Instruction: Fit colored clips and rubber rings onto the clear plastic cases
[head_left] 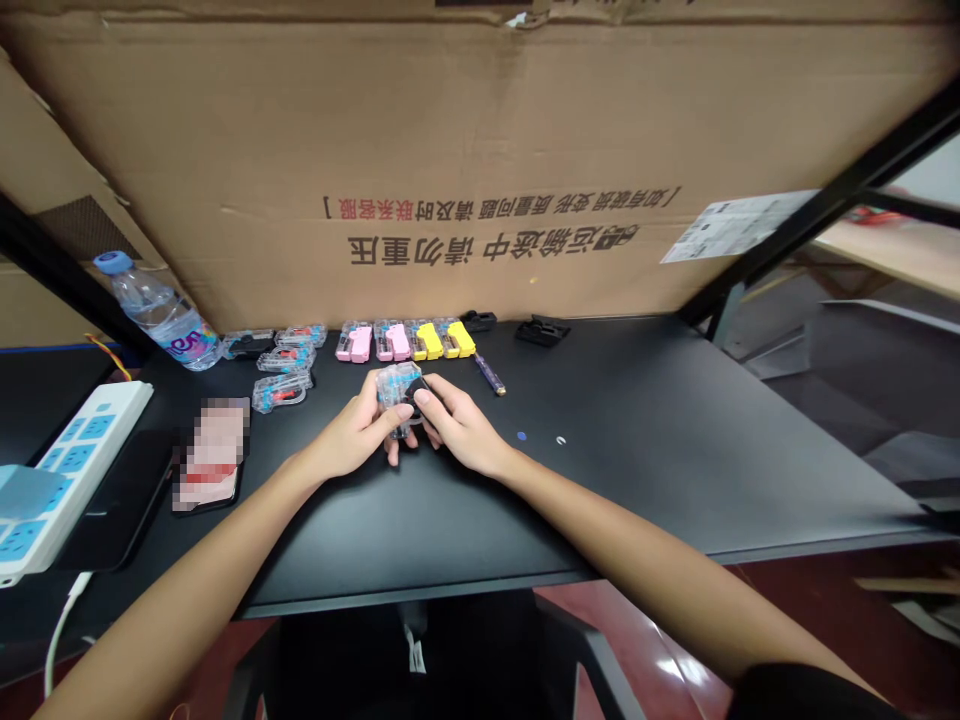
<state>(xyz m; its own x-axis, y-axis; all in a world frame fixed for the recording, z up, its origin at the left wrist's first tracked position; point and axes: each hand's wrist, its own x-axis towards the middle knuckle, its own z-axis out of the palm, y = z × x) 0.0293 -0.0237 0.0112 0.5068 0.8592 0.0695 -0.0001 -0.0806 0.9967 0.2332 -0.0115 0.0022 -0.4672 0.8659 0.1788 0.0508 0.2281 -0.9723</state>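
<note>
Above the middle of the black table, my left hand [364, 425] and my right hand [463, 425] hold a small clear plastic piece with blue inner parts [396, 383], which looks like a toy gun. Both thumbs press on its near side, beside a black part [414, 392] under my right thumb. The fingers of each hand are closed round it and partly hidden behind it. Beyond my hands lie two pink-and-clear pieces [361, 343] and two yellow-and-clear pieces [427, 341] of similar build. Several clear pieces with blue and orange parts [283, 391] lie to the left.
A purple pen-like stick [490, 374] and black plastic parts [541, 331] lie towards the back. A blue bit [522, 436] and white ring [561, 440] lie right. Leftward are a phone [214, 455], water bottle [161, 315] and power strip [75, 470]. A cardboard wall [480, 130] closes the back.
</note>
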